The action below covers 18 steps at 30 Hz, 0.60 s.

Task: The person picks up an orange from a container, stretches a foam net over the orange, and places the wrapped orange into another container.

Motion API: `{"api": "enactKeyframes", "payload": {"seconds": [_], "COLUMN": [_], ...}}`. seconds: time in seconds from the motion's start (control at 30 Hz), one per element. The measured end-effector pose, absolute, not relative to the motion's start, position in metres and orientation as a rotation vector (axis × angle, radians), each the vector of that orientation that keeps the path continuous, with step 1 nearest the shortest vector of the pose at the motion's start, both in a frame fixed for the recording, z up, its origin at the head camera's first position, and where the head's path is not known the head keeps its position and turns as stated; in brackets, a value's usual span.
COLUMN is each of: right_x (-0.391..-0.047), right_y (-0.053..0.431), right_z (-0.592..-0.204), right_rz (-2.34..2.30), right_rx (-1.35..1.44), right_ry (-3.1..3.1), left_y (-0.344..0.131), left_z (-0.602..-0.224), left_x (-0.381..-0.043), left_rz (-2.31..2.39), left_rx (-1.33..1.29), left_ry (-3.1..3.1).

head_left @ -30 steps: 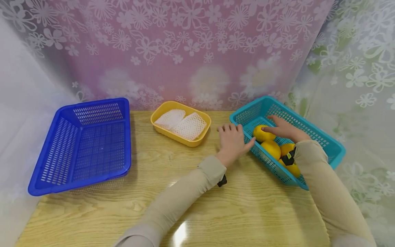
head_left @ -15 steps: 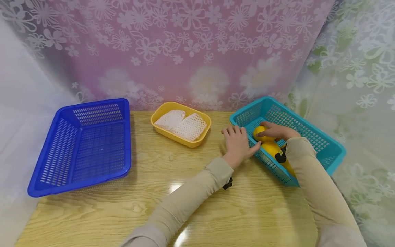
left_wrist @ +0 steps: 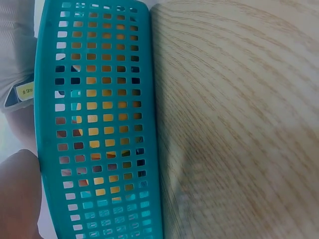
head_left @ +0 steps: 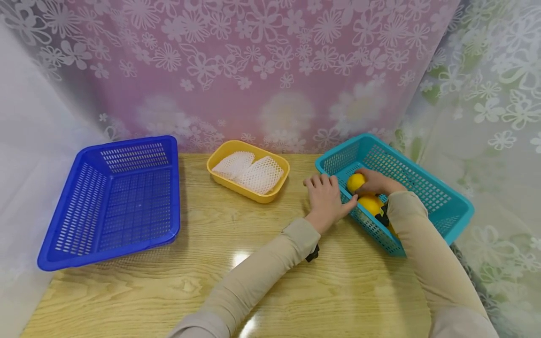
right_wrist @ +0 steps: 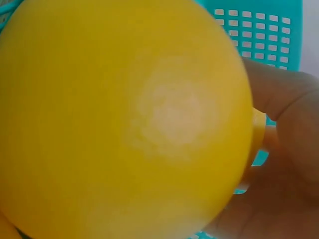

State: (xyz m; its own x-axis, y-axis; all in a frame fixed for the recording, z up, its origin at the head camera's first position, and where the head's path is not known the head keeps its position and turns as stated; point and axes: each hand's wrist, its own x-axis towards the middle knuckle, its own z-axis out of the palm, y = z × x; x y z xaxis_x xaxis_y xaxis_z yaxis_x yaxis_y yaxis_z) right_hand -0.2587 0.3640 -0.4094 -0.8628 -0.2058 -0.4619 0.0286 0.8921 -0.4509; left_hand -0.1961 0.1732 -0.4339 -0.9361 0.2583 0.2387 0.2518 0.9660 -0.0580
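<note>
My right hand (head_left: 376,182) reaches into the teal basket (head_left: 422,173), its thumb and fingers around a round yellow fruit (head_left: 356,183) near the basket's left end. Another round yellow fruit (head_left: 371,204) lies just below that hand and fills most of the right wrist view; behind it, only a sliver of the held fruit (right_wrist: 258,130) shows. More yellow fruit is partly hidden under the right forearm. My left hand (head_left: 324,199) is at the basket's near-left side, fingers relaxed outside it and thumb (left_wrist: 20,191) at the rim.
At the left of the wooden table (head_left: 228,234) stands a blue basket (head_left: 139,202). A small yellow tray (head_left: 215,178) at the middle back holds white foam nets (head_left: 262,174). Floral curtains (head_left: 262,94) hang close behind and at the right side.
My right hand has moved left and closed around the fruit at the basket's left end. My left hand shifted slightly right along the rim, then stayed there.
</note>
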Motion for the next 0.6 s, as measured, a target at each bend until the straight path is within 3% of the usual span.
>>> {"api": "enactKeyframes", "payload": {"seconds": [0.6], "right_x": [-0.255], "right_y": [0.373], "right_z": [-0.396], "right_rz": [-0.701], "right_rx": [-0.133], "right_ry": [2.655], "left_y": [0.171], "left_z": [-0.429], "left_x": [-0.194], "left_rz": [0.021], "left_rx": [-0.409], "left_ry": [-2.875]}}
